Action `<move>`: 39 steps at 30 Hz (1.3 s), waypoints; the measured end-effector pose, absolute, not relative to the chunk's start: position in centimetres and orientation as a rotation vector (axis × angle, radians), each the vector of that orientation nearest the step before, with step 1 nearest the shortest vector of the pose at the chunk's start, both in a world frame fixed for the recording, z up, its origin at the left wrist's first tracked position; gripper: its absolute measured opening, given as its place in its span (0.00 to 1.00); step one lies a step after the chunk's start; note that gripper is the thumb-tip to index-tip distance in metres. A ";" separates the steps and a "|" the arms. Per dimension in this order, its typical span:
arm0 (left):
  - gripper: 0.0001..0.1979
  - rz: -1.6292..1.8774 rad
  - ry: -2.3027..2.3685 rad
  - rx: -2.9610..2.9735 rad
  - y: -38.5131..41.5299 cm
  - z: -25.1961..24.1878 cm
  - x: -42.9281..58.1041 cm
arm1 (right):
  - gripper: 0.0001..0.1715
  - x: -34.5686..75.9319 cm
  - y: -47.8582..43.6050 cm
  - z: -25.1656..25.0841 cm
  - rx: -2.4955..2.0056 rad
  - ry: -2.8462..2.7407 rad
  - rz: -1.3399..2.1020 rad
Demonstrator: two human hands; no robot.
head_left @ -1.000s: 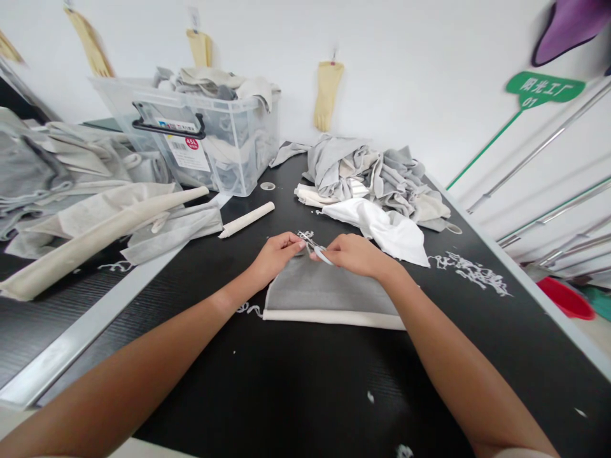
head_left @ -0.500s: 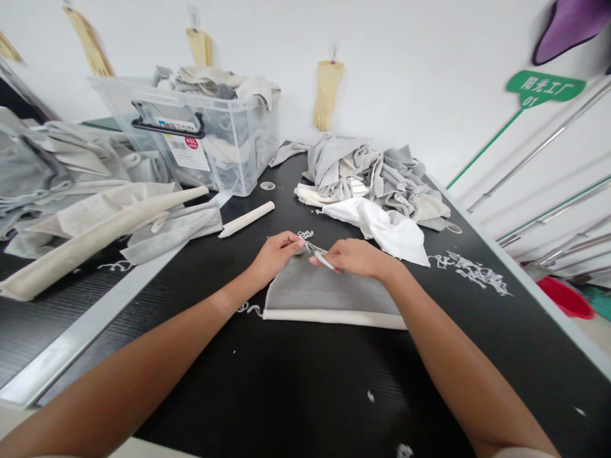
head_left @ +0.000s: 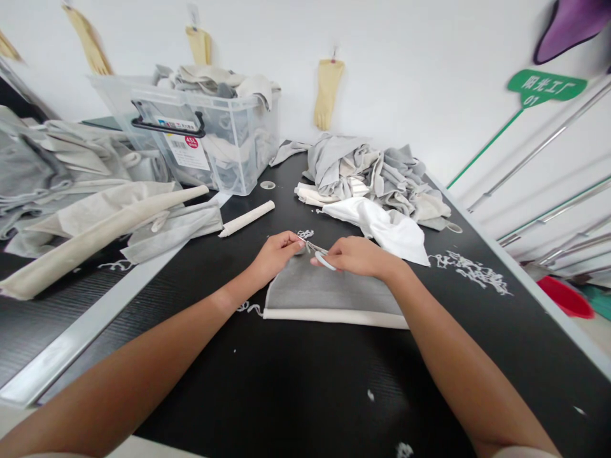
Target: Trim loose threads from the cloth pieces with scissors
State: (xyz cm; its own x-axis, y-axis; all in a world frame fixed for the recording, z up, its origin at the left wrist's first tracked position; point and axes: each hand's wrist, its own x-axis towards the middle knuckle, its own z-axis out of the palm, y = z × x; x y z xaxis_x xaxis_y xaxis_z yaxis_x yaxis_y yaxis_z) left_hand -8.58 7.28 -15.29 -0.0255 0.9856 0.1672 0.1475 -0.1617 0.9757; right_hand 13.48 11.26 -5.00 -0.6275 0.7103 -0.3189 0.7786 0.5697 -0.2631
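Observation:
A grey cloth piece (head_left: pixel 329 289) with a cream band along its near edge lies flat on the black table (head_left: pixel 267 381). My left hand (head_left: pixel 281 248) pinches the cloth's far left corner, where a tuft of white threads (head_left: pixel 305 234) shows. In my right hand (head_left: pixel 358 256) is a pair of scissors with white handles (head_left: pixel 325 261); the blades point left at that corner, close to my left fingertips. Whether the blades touch the threads I cannot tell. More loose thread (head_left: pixel 251 308) trails from the cloth's near left corner.
A clear plastic bin (head_left: pixel 243 152) full of cloth stands at the back left, beside stacked grey cloths (head_left: pixel 86 152). Behind my hands lie a cloth heap (head_left: pixel 353 165) and a white cloth (head_left: pixel 377 222). Thread scraps (head_left: pixel 472 270) lie right, a cream roll (head_left: pixel 248 219) left.
Both hands stay at the cloth corner. The scissors' handles have shifted very slightly; otherwise the scene looks the same.

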 end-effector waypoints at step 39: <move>0.18 1.352 1.191 1.417 7.0 -14.6 -8.8 | 0.38 13.6 14.4 -11.3 1.450 2.343 -1.881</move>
